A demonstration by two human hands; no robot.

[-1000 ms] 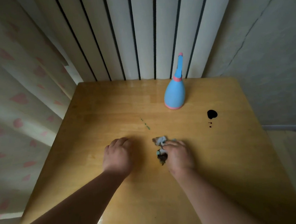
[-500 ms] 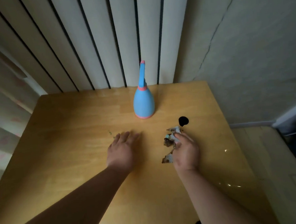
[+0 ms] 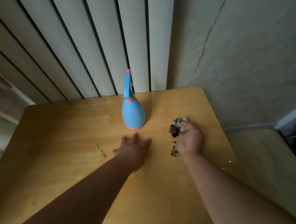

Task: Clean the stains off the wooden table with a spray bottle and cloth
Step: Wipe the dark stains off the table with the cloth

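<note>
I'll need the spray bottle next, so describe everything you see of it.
The bottle is light blue, plastic-looking, pear-shaped, with a pink base ring, pink collar and pink-tipped spray head. It stands upright near the table's far edge. No hand touches it; the left hand lies just short of it.

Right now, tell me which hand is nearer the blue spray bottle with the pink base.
Left. The left hand is spread just in front of the blue spray bottle, near its base; the right hand grips a stained crumpled cloth further to the bottle's right.
</note>
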